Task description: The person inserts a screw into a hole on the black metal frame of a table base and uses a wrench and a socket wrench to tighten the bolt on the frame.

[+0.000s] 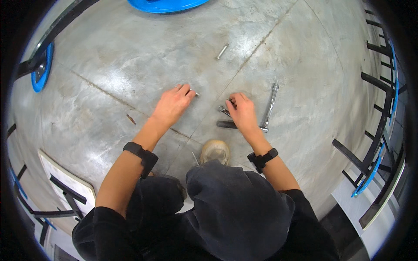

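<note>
My left hand [174, 103] is closed, its fingertips pinching a small silvery metal piece [197, 94] just above the concrete floor; most of that piece is hidden. Fingers bent together, my right hand [243, 111] has a small dark part [231, 101] at its fingertips, too covered to name. Right beside those fingers is a wrench [224, 110] with a ring end, partly under the hand. Below and to the right of that hand lies a socket wrench with a black handle [226, 125] and a long chrome extension [272, 104]. Farther off, a metal bolt [222, 51] rests on the floor.
A blue round base [167, 6] stands at the far edge, another blue base [42, 71] at the left. Black racks with blue edging [375, 167] line the right side. A white board [65, 176] is at the lower left. My shoe [215, 151] is close below the hands.
</note>
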Demonstrator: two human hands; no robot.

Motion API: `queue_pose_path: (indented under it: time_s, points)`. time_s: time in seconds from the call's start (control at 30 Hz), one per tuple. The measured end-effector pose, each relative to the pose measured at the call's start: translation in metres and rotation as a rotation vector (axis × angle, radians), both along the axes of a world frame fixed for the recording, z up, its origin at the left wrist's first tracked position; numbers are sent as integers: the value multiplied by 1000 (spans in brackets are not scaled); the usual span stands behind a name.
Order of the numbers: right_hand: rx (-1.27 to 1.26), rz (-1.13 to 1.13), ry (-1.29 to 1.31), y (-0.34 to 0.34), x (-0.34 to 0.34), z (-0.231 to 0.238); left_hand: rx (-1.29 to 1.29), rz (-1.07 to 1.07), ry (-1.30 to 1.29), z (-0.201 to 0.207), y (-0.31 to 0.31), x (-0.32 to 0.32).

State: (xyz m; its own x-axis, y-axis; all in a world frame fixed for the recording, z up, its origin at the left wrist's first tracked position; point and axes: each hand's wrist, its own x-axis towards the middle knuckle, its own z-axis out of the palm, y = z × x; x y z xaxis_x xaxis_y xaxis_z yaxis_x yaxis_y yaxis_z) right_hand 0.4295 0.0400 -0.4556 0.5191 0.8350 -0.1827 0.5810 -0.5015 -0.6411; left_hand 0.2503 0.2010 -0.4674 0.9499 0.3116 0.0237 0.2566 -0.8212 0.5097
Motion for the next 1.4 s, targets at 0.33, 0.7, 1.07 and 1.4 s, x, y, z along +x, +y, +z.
queue_pose_path:
  time_s: [0.33,0.7,1.07,1.4]
  points:
    - [114,39,42,100,35,7,-77,47,-139,-4,7,22]
    - [26,-45,88,103,28,14,-206,156,-35,-10,6,22]
    - [129,298,301,76,-33,72,-2313,1055,-508,24,-32,29]
    - [-5,214,-74,113,-12,8,-1986,1292,-854,-5,-35,-5]
